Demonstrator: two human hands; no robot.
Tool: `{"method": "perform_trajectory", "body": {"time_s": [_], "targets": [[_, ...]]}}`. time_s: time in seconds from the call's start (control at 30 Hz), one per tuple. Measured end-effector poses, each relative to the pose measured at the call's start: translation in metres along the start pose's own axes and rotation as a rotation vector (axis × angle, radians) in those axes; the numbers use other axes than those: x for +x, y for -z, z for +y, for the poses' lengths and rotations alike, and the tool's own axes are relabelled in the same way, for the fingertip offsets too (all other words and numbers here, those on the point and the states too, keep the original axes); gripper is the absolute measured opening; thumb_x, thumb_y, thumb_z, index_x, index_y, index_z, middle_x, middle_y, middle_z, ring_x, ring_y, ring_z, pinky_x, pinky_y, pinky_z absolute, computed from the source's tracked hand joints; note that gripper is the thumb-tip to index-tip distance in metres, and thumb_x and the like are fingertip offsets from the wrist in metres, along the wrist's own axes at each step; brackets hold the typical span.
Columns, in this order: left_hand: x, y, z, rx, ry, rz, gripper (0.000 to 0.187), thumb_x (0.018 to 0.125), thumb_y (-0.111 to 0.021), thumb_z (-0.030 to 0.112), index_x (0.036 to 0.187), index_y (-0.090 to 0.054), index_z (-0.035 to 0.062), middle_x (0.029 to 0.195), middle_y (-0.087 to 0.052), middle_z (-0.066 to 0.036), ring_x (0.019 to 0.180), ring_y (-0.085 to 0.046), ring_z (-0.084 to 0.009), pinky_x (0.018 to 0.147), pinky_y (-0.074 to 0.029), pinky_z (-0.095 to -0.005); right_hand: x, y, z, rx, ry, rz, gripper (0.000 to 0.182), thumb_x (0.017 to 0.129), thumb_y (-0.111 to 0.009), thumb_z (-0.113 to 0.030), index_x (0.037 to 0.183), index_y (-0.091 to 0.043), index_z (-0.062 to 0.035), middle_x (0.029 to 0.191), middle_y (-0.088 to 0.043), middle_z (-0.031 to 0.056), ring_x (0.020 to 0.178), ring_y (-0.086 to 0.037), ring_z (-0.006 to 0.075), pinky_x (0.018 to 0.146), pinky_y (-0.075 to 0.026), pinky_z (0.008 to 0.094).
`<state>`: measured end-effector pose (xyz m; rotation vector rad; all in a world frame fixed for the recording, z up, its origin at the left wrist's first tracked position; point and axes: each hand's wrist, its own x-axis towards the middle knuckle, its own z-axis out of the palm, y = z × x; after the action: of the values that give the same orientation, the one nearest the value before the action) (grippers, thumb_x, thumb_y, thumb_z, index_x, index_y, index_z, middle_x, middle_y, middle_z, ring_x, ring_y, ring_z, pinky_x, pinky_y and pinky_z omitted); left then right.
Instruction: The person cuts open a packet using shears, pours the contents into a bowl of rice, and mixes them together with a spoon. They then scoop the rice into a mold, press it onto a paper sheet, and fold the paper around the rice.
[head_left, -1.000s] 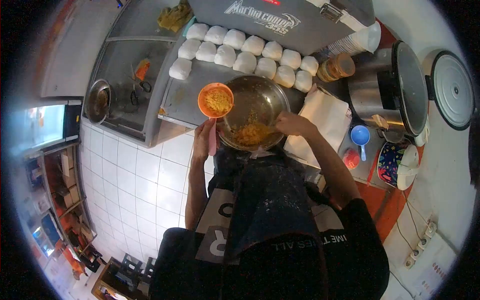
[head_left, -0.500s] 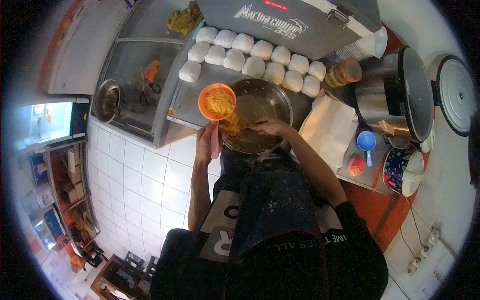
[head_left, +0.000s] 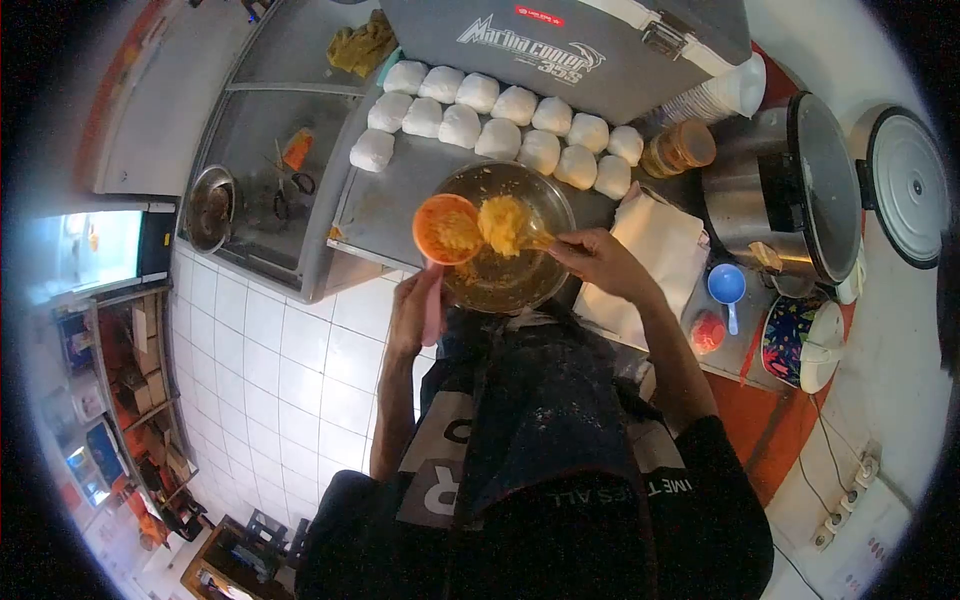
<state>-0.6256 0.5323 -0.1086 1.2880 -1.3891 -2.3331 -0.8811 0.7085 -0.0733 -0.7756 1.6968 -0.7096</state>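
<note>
White-tiled kitchen floor lay under a grey metal counter (head_left: 385, 205) where a person stood scooping yellow food.

Over the round steel mixing bowl (head_left: 505, 250), near the counter's front edge, the left hand (head_left: 415, 300) wrapped its fingers shut around the pink handle of a small orange plastic cup (head_left: 447, 228), which hung at the bowl's nine o'clock rim, partly filled with yellow rice. The right hand (head_left: 598, 260), at three o'clock of the bowl, pinched a spoon handle; its heaped lump of yellow rice (head_left: 503, 224) sat just beside the cup. White wrapped bundles (head_left: 500, 110) lined up at twelve o'clock, before a grey cooler box (head_left: 560, 45). White paper sheets (head_left: 655, 250) and a blue scoop (head_left: 727, 287) lay at three o'clock, a steel rice cooker (head_left: 780, 185) beyond.
</note>
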Motion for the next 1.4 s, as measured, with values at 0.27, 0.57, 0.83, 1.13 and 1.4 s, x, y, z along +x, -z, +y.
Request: {"method": "perform_trajectory", "body": {"time_s": [0.27, 0.57, 0.83, 1.13, 1.4], "targets": [[0.018, -0.053, -0.02, 0.005, 0.068, -0.036, 0.042, 0.097, -0.054, 0.037, 0.086, -0.061, -0.0027, 0.06, -0.058, -0.007, 0.042, -0.053, -0.0148, 0.039, -0.04, -0.0262, -0.012, -0.1, 0.013, -0.735, 0.212, 0.485, 0.043, 0.094, -0.046, -0.011, 0.137, -0.046, -0.0073, 0.12, -0.056, 0.0233, 0.095, -0.063, 0.0363, 0.079, -0.053, 0.0442], [0.009, -0.035, -0.011, 0.076, 0.091, -0.052, 0.042, 0.096, -0.055, 0.039, 0.08, -0.062, 0.0004, 0.055, -0.054, -0.004, 0.04, -0.051, -0.0142, 0.038, -0.04, -0.0259, -0.044, -0.021, -0.016, -0.289, 0.119, 0.363, 0.043, 0.085, -0.053, -0.01, 0.128, -0.054, -0.0042, 0.104, -0.063, 0.0262, 0.091, -0.064, 0.041, 0.078, -0.053, 0.049], [0.03, -0.001, 0.004, 0.076, -0.02, 0.021, 0.038, 0.096, -0.053, 0.037, 0.082, -0.061, 0.003, 0.059, -0.056, -0.003, 0.041, -0.05, -0.0111, 0.038, -0.038, -0.0243, 0.061, -0.071, 0.057, -0.686, 0.091, 0.447, 0.018, 0.087, -0.05, -0.011, 0.087, -0.061, 0.0034, 0.084, -0.063, 0.0262, 0.084, -0.064, 0.0415, 0.073, -0.052, 0.0525], [0.042, 0.017, 0.012, 0.058, -0.101, 0.032, 0.037, 0.096, -0.053, 0.037, 0.094, -0.062, 0.0015, 0.061, -0.057, -0.003, 0.039, -0.049, -0.0116, 0.036, -0.038, -0.0246, 0.079, -0.08, 0.019, -0.779, -0.037, 0.271, 0.029, 0.085, -0.052, -0.006, 0.11, -0.064, -0.0006, 0.092, -0.066, 0.0223, 0.084, -0.066, 0.0359, 0.07, -0.054, 0.0481], [0.054, 0.019, -0.004, -0.017, -0.107, 0.053, 0.042, 0.096, -0.053, 0.041, 0.092, -0.062, 0.0003, 0.063, -0.058, -0.005, 0.043, -0.051, -0.0123, 0.041, -0.04, -0.0251, 0.044, -0.035, 0.048, -0.651, 0.355, 0.572, 0.015, 0.088, -0.055, -0.015, 0.083, -0.061, -0.0009, 0.073, -0.061, 0.015, 0.068, -0.063, 0.0347, 0.07, -0.054, 0.0498]]}}
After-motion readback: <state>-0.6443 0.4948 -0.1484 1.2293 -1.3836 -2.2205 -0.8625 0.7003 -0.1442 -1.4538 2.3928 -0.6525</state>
